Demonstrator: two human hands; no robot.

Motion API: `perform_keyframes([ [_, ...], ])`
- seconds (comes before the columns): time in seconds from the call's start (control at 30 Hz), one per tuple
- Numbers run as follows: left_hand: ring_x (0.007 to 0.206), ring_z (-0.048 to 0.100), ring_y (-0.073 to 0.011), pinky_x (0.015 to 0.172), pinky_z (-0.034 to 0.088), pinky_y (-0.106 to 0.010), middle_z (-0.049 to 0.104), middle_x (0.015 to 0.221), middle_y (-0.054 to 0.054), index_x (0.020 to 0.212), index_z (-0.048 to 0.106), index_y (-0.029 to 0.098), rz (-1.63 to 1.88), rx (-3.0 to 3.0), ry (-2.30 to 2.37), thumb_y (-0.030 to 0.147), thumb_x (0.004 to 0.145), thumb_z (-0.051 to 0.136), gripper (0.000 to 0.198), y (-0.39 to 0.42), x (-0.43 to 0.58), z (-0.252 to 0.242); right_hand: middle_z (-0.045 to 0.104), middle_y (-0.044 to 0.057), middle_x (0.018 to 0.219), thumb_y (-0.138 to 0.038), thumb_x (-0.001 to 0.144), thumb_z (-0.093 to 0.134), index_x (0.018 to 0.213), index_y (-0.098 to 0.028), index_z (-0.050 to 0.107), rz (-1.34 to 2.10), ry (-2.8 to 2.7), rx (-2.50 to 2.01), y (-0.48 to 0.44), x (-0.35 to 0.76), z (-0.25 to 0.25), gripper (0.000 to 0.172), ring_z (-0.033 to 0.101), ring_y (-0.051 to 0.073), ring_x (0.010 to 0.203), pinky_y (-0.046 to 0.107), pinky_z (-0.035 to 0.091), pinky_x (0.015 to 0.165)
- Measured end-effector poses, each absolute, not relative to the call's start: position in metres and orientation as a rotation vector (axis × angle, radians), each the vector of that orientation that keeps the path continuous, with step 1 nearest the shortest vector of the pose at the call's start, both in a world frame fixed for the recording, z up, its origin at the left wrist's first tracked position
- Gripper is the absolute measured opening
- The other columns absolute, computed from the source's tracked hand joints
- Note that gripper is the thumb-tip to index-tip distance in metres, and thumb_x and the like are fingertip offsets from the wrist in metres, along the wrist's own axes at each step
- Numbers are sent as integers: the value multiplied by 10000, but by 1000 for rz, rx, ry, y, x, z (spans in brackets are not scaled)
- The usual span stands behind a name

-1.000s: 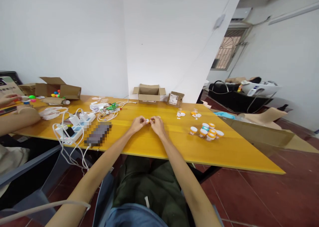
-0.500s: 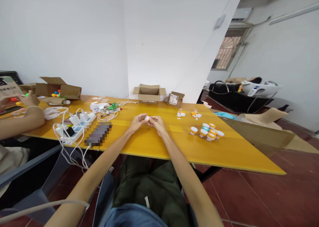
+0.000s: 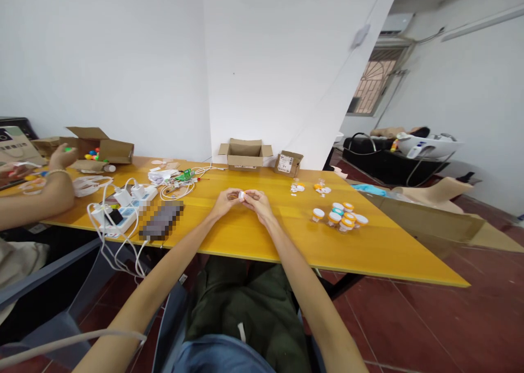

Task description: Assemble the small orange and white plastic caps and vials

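My left hand (image 3: 225, 203) and my right hand (image 3: 257, 203) meet over the middle of the table. Between their fingertips is a small white cap (image 3: 241, 196), pinched from both sides. Fingers cover part of it, so I cannot tell whether anything is joined beneath. To the right stands a cluster of small clear jars (image 3: 346, 224) with white lids and orange or teal bands. One similar jar (image 3: 317, 215) is slightly apart, on the cluster's left. Farther back lie small white and orange pieces (image 3: 300, 187) and another little pile of them (image 3: 323, 190).
An open cardboard box (image 3: 244, 159) and a smaller carton (image 3: 288, 163) stand by the wall. On the left are a dark pixelated device (image 3: 161, 220), a power strip (image 3: 130, 212) with white cables, and a co-worker's arm (image 3: 57, 190). The wooden table (image 3: 393, 253) has its edge at right.
The cap has turned slightly between my fingers, and its orange tint no longer shows. My hands have hardly moved. The co-worker's nearer hand has shifted right, toward the open box.
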State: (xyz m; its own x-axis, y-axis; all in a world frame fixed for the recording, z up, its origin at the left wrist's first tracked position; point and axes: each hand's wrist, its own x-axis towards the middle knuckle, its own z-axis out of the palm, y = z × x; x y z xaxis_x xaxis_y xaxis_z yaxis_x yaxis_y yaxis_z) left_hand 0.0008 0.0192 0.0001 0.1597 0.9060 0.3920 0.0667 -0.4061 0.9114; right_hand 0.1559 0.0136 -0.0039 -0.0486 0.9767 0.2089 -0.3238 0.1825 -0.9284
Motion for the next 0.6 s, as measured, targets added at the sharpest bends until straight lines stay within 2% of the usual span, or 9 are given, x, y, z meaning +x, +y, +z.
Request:
perform_keyframes([
  [0.43, 962, 697, -223, 919, 542, -362, 770, 965, -55, 929, 752, 188, 1336, 1689, 966, 351, 657, 828, 325, 19, 0, 1, 738, 17, 748, -341, 504, 936, 695, -191, 701, 1360, -1047, -810, 15, 157, -4, 337, 718, 173, 729, 344, 633, 778],
  [0.6, 969, 703, -224, 895, 554, -356, 772, 996, -61, 947, 755, 195, 1340, 1758, 984, 351, 685, 820, 312, 20, -1, -2, 739, 16, 712, -322, 548, 928, 676, -192, 718, 1396, -1051, -829, 18, 159, -7, 278, 721, 176, 743, 357, 625, 823],
])
